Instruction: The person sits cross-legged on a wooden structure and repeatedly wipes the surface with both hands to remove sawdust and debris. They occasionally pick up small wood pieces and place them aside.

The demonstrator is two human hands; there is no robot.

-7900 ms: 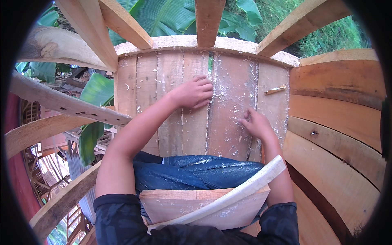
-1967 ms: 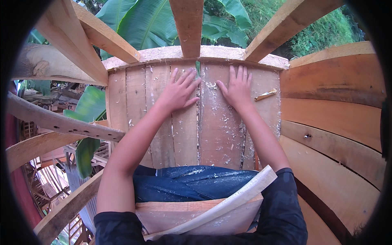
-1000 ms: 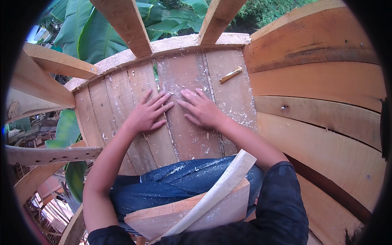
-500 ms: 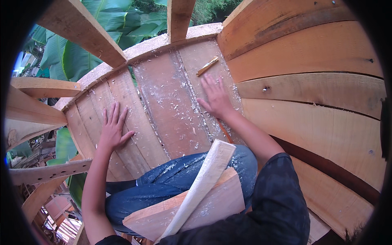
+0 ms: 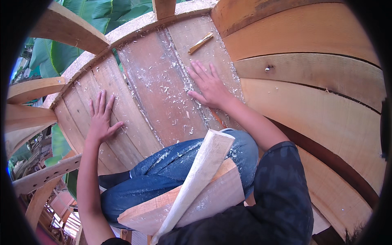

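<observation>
Head | left hand, right hand: flat on planks, spread apart, gripping nothing, likely for support | wooden block, pale strip: across lap, seemingly handy

Planks partly hidden beneath hands; left sleeve cut off below.

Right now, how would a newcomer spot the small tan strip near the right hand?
Start with the plank surface, scattered with pale shavings, and follow it toward its far right corner, beside the orange-brown side boards. Just beyond the right hand lies the tan strip, slanting; it is clearly longer and thicker than the shavings around it.
</observation>
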